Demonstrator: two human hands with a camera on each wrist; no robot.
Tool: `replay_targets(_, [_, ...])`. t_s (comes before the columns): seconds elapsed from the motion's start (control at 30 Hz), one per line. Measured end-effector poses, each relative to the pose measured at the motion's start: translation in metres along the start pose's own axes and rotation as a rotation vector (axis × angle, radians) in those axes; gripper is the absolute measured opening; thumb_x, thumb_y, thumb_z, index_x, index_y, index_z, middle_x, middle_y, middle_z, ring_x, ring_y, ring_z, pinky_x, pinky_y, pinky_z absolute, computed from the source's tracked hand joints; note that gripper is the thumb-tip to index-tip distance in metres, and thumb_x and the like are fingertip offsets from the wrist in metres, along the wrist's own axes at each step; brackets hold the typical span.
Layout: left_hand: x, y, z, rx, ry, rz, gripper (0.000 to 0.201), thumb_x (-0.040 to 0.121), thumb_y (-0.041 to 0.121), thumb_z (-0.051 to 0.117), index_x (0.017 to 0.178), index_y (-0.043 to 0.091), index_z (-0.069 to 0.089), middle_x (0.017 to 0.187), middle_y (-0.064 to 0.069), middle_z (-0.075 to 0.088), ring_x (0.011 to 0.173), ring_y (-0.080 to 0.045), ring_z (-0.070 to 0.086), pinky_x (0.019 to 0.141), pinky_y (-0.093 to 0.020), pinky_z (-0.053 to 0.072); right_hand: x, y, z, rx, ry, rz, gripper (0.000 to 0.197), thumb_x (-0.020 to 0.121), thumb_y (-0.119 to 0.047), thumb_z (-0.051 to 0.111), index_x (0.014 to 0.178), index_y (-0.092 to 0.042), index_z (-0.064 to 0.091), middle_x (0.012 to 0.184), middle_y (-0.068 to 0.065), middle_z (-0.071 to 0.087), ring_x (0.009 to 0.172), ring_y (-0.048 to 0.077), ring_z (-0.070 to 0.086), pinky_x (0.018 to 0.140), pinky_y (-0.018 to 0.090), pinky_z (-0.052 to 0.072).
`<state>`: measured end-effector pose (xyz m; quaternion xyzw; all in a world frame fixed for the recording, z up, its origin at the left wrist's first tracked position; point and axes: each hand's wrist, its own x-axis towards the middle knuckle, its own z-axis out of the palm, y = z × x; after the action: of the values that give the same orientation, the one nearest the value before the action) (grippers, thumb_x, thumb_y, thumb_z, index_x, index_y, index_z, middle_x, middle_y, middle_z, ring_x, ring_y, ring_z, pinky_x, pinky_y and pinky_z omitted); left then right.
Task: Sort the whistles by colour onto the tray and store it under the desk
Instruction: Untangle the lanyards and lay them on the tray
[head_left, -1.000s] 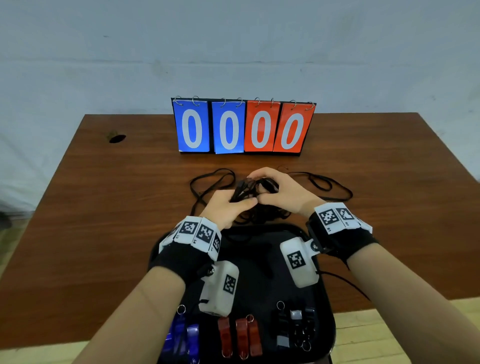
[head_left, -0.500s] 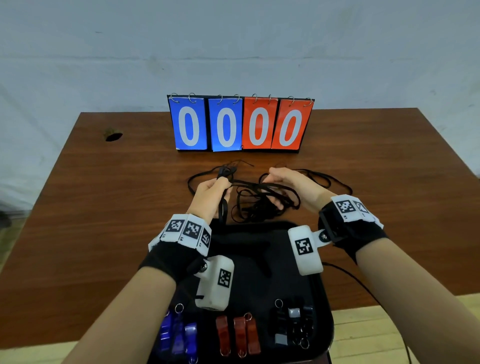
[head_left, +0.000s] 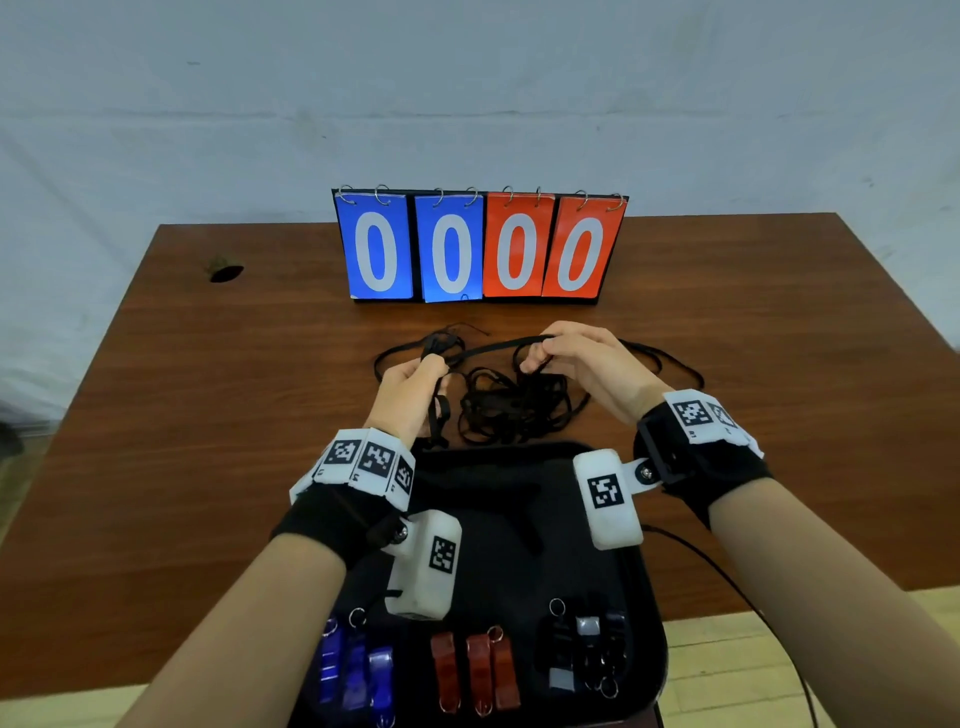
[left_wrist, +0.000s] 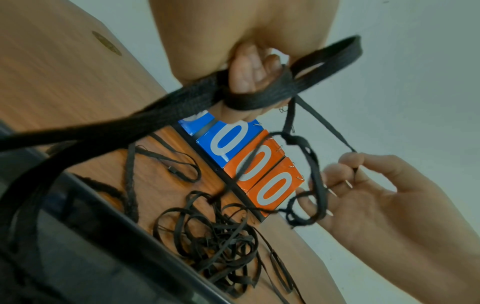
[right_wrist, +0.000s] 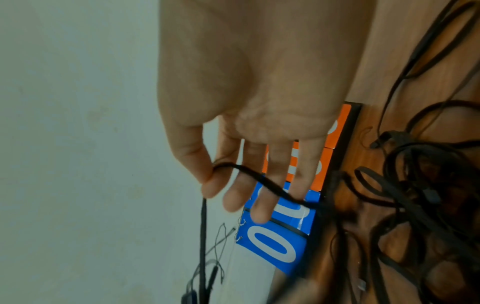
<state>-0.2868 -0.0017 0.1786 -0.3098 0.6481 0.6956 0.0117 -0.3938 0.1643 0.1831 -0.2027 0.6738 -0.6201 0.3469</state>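
Observation:
On the near end of the black tray (head_left: 652, 613) lie blue whistles (head_left: 356, 675), red whistles (head_left: 475, 673) and black whistles (head_left: 584, 657) in three groups. Beyond the tray sits a tangled heap of black lanyards (head_left: 511, 405) (left_wrist: 218, 242) (right_wrist: 426, 201). My left hand (head_left: 415, 382) (left_wrist: 252, 80) grips a lanyard, looped over its fingers, its ends hanging down. My right hand (head_left: 576, 358) (right_wrist: 233, 185) pinches a strand of the same lanyard between thumb and forefinger, the other fingers spread. The strand stretches between both hands above the heap.
A flip scoreboard (head_left: 480, 247) with two blue and two red zeros stands at the back of the brown wooden desk (head_left: 208, 441). A cable hole (head_left: 226, 271) sits at the far left. The tray overhangs the desk's near edge. A white wall is behind.
Both hands have drawn apart from over the heap and risen, pulling one lanyard out taut between them. The whistles on the tray have stayed put.

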Motion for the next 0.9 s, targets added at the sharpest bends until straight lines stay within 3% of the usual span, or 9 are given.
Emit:
replay_targets(0.13, [0.001, 0.002, -0.001, -0.064, 0.001, 0.005, 0.036, 0.090, 0.013, 0.039, 0.055, 0.014, 0.036, 0.034, 0.010, 0.031, 0.024, -0.002, 0.025, 0.030, -0.008, 0.021, -0.001, -0.003, 0.003, 0.086, 0.015, 0.054, 0.030, 0.094, -0.003, 0.036, 0.069, -0.008, 0.052, 0.041, -0.004, 0.044, 0.036, 0.011, 0.040, 0.071, 0.027, 0.052])
replay_targets(0.2, [0.002, 0.002, -0.002, -0.085, -0.014, 0.013, 0.036, 0.090, 0.014, 0.040, 0.054, 0.014, 0.037, 0.037, 0.008, 0.032, 0.026, -0.004, 0.025, 0.030, -0.008, 0.021, 0.000, -0.004, 0.006, 0.022, 0.099, 0.086, 0.024, 0.094, -0.005, 0.040, 0.074, -0.010, 0.054, 0.041, -0.004, 0.043, 0.030, 0.006, 0.035, 0.064, 0.026, 0.049])
replay_targets(0.23, [0.003, 0.002, -0.002, -0.092, -0.026, 0.018, 0.036, 0.090, 0.015, 0.040, 0.054, 0.014, 0.038, 0.037, 0.008, 0.032, 0.028, -0.005, 0.024, 0.031, -0.009, 0.020, 0.001, -0.004, 0.009, -0.054, 0.149, 0.083, 0.019, 0.093, -0.007, 0.044, 0.080, -0.013, 0.055, 0.047, -0.002, 0.049, 0.034, 0.004, 0.042, 0.063, 0.024, 0.046])
replay_targets(0.3, [0.004, 0.001, -0.003, -0.113, -0.047, 0.026, 0.035, 0.089, 0.015, 0.040, 0.054, 0.014, 0.038, 0.036, 0.009, 0.033, 0.030, -0.007, 0.022, 0.032, -0.011, 0.018, 0.001, 0.000, 0.017, -0.277, 0.226, -0.016, 0.009, 0.090, -0.010, 0.053, 0.093, -0.018, 0.055, 0.079, 0.000, 0.060, 0.066, 0.001, 0.057, 0.070, 0.015, 0.043])
replay_targets(0.37, [0.005, 0.001, -0.003, -0.122, -0.049, 0.026, 0.035, 0.089, 0.015, 0.041, 0.054, 0.014, 0.039, 0.036, 0.009, 0.035, 0.031, -0.007, 0.022, 0.033, -0.012, 0.017, -0.003, 0.004, 0.026, -0.455, 0.262, -0.221, 0.012, 0.086, -0.010, 0.060, 0.093, -0.019, 0.056, 0.094, -0.002, 0.056, 0.087, 0.007, 0.055, 0.077, 0.012, 0.042])
replay_targets(0.47, [0.003, 0.004, 0.000, -0.155, -0.036, 0.017, 0.035, 0.089, 0.015, 0.041, 0.054, 0.014, 0.039, 0.036, 0.008, 0.035, 0.030, -0.007, 0.024, 0.033, -0.011, 0.019, -0.010, 0.006, 0.042, -0.592, 0.190, -0.410, 0.003, 0.082, -0.017, 0.066, 0.084, -0.016, 0.064, 0.083, 0.000, 0.058, 0.076, 0.014, 0.055, 0.070, 0.024, 0.045])
replay_targets(0.67, [0.003, 0.007, 0.005, -0.177, 0.010, 0.007, 0.033, 0.088, 0.014, 0.041, 0.055, 0.014, 0.043, 0.034, 0.009, 0.036, 0.028, -0.005, 0.023, 0.032, -0.011, 0.019, -0.003, 0.005, 0.066, -0.987, 0.214, -0.217, 0.036, 0.080, -0.045, 0.062, 0.102, -0.017, 0.059, 0.086, -0.011, 0.056, 0.073, 0.007, 0.049, 0.065, 0.022, 0.038])
replay_targets(0.77, [0.004, 0.006, 0.000, -0.215, 0.025, -0.013, 0.033, 0.089, 0.015, 0.041, 0.056, 0.013, 0.043, 0.032, 0.008, 0.036, 0.027, -0.005, 0.023, 0.031, -0.011, 0.018, 0.001, 0.003, 0.072, -0.946, 0.186, -0.162, 0.035, 0.084, -0.038, 0.060, 0.113, -0.018, 0.056, 0.098, -0.006, 0.065, 0.077, 0.011, 0.057, 0.068, 0.024, 0.044])
replay_targets(0.9, [0.002, 0.004, 0.001, -0.196, 0.026, -0.008, 0.033, 0.088, 0.015, 0.042, 0.056, 0.013, 0.042, 0.034, 0.008, 0.035, 0.028, -0.006, 0.023, 0.032, -0.011, 0.018, 0.008, 0.006, 0.074, -0.556, 0.119, -0.033, 0.029, 0.091, -0.012, 0.051, 0.120, -0.011, 0.054, 0.096, 0.003, 0.060, 0.062, 0.018, 0.060, 0.065, 0.032, 0.056])
